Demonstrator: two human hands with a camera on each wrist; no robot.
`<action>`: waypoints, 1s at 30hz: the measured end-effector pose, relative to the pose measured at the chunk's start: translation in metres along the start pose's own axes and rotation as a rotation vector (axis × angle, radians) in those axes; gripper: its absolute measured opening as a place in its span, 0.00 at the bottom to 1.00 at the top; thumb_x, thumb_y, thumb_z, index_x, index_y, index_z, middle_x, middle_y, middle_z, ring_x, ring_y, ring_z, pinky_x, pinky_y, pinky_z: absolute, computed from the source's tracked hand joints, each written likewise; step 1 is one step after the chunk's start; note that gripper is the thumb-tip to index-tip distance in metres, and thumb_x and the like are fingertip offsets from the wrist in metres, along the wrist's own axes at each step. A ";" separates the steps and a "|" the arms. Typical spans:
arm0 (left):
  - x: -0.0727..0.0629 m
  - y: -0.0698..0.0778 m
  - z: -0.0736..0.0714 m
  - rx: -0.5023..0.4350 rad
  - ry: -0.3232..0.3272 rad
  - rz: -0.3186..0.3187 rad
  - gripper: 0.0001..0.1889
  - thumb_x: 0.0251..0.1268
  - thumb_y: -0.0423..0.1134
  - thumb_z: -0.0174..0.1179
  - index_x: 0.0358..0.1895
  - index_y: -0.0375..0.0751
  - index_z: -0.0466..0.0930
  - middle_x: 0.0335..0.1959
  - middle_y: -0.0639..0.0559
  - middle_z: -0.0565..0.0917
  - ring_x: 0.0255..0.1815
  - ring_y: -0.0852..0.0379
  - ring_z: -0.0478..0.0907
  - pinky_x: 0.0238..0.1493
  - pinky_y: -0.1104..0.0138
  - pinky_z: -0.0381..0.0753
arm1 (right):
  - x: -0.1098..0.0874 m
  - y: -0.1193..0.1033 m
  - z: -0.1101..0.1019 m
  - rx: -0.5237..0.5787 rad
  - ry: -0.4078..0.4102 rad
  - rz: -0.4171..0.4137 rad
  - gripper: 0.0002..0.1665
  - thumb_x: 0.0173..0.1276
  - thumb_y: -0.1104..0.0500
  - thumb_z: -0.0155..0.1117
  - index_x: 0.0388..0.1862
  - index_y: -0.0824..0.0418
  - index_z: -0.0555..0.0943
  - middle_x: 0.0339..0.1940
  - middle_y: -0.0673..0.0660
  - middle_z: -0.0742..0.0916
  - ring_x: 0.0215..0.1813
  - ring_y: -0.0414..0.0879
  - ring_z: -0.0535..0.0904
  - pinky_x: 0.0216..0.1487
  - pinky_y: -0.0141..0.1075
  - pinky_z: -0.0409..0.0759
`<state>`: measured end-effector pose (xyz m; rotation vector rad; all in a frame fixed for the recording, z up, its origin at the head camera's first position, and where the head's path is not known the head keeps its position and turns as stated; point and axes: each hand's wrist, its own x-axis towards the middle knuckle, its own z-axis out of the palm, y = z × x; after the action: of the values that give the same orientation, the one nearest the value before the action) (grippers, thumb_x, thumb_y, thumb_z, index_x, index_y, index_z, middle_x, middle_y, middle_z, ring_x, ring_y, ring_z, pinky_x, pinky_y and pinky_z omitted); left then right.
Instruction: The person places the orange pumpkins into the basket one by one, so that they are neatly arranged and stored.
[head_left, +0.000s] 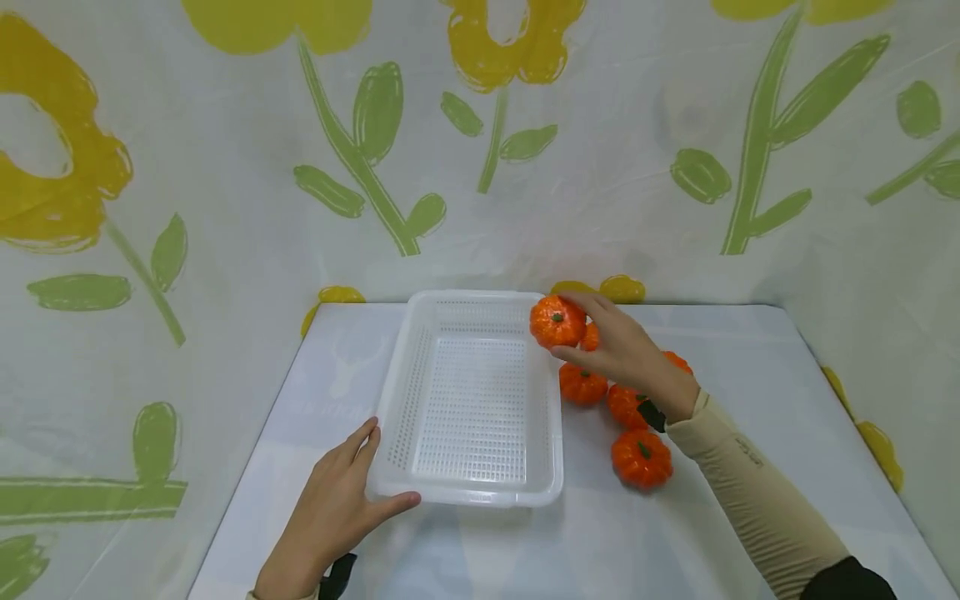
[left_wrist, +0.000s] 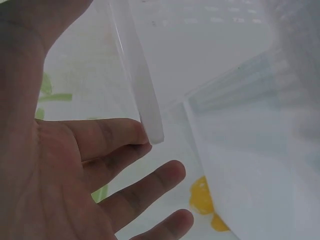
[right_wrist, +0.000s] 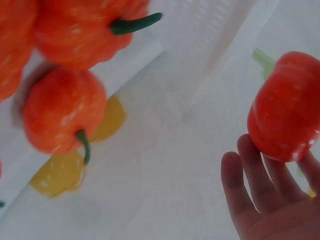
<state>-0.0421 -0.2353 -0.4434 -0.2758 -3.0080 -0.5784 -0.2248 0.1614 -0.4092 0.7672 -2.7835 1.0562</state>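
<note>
In the head view, my right hand [head_left: 626, 354] holds a small orange pumpkin [head_left: 557, 322] between thumb and fingers, above the far right rim of a white perforated plastic basket [head_left: 468, 498]. The right wrist view shows the same pumpkin [right_wrist: 287, 107] against the fingers. My left hand [head_left: 330, 504] is at the basket's near left corner, fingers extended. Up close in the left wrist view, fingertips touch the end of the basket rim [left_wrist: 145, 95]. Several more pumpkins lie right of the basket, including one [head_left: 582, 385] near its wall and one [head_left: 642, 460] closest to me.
A white table [head_left: 480, 554] carries everything. Behind it and at its sides hangs a pale cloth [head_left: 600, 150] with yellow flowers and green leaves. The right forearm reaches over the table and partly covers a pumpkin [head_left: 677, 362] on the right.
</note>
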 end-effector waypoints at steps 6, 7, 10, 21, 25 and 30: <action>-0.001 -0.001 0.002 -0.007 -0.003 -0.019 0.59 0.47 0.74 0.69 0.73 0.29 0.66 0.75 0.41 0.67 0.65 0.31 0.71 0.64 0.41 0.71 | 0.028 -0.013 0.014 0.008 0.006 -0.047 0.51 0.60 0.39 0.76 0.78 0.51 0.66 0.72 0.53 0.73 0.65 0.50 0.73 0.63 0.51 0.78; -0.001 -0.001 0.002 -0.006 -0.004 -0.020 0.59 0.47 0.74 0.69 0.73 0.29 0.67 0.75 0.41 0.67 0.65 0.31 0.71 0.64 0.41 0.71 | 0.032 -0.016 0.016 0.007 0.000 -0.052 0.51 0.60 0.40 0.77 0.78 0.52 0.66 0.72 0.54 0.73 0.66 0.51 0.73 0.63 0.51 0.78; -0.001 -0.002 0.002 0.000 -0.004 -0.021 0.59 0.47 0.74 0.69 0.73 0.29 0.67 0.75 0.41 0.67 0.65 0.31 0.71 0.64 0.41 0.71 | 0.044 -0.023 0.023 0.001 -0.019 -0.051 0.51 0.61 0.39 0.76 0.78 0.51 0.65 0.72 0.55 0.73 0.66 0.51 0.74 0.62 0.50 0.78; 0.000 -0.001 0.000 0.026 -0.042 -0.065 0.59 0.44 0.73 0.72 0.73 0.31 0.67 0.75 0.40 0.67 0.66 0.30 0.71 0.65 0.40 0.70 | 0.079 -0.046 0.061 0.039 -0.083 -0.072 0.52 0.61 0.37 0.75 0.78 0.54 0.65 0.72 0.55 0.73 0.62 0.51 0.77 0.61 0.46 0.80; 0.001 0.000 0.000 0.033 -0.047 -0.065 0.61 0.44 0.77 0.68 0.73 0.31 0.67 0.75 0.40 0.67 0.66 0.31 0.71 0.65 0.40 0.70 | 0.090 -0.054 0.077 0.033 -0.090 -0.052 0.51 0.62 0.38 0.75 0.78 0.54 0.65 0.71 0.56 0.74 0.61 0.50 0.78 0.61 0.45 0.80; 0.004 0.003 -0.001 0.034 -0.066 -0.092 0.62 0.43 0.79 0.66 0.74 0.32 0.67 0.75 0.40 0.67 0.65 0.30 0.71 0.63 0.38 0.72 | 0.099 -0.063 0.098 0.066 -0.106 0.002 0.50 0.62 0.39 0.74 0.78 0.51 0.64 0.72 0.54 0.72 0.62 0.49 0.77 0.63 0.45 0.79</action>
<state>-0.0453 -0.2320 -0.4409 -0.1585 -3.1041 -0.5351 -0.2703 0.0163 -0.4232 0.8518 -2.8500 1.1460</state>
